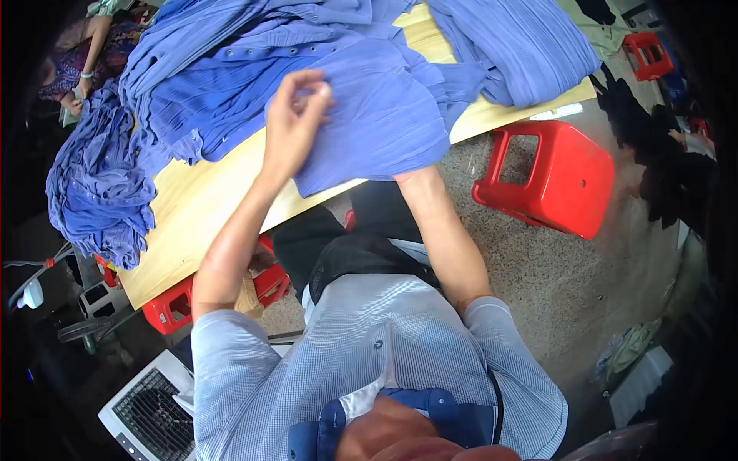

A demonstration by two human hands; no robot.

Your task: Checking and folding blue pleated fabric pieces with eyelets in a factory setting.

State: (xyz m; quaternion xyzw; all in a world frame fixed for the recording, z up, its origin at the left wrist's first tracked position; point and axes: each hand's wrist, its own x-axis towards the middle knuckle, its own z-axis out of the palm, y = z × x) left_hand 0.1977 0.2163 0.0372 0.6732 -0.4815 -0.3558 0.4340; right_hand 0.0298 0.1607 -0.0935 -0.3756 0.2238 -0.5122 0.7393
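While the person sits at the pale wooden tabletop [200,207], notes run left to right. Far left: a heap of blue pleated cloth [96,192] hangs off the table edge; beyond it, top left, another person's arm [91,50] reaches toward more fabric. Low left, a grey grilled appliance [150,407] on the floor, a red crate [173,307] under the table. Centre: left hand [296,123] raised above the blue pleated garment [369,115], thumb and fingertips drawn together in a pinch on something too small to make out, possibly a thread or a fold of the fabric. The garment lies on the near table edge, its hem drooping over toward the lap; a row of small buttons or studs [254,50] shows on the piece behind it. Right hand is hidden under the garment; only the right forearm [442,230] shows, so whether it is spread or closed cannot be told. Judgement: the work would go best with the hidden hand keeping the cloth taut from below while the pinch stays small and close to the fabric, so the pleats are not dragged out. Right: a red plastic stool [550,177] on the speckled floor, a second red stool [649,54] further off. No readable labels or signs; a white flat packet [638,384] lies low right.
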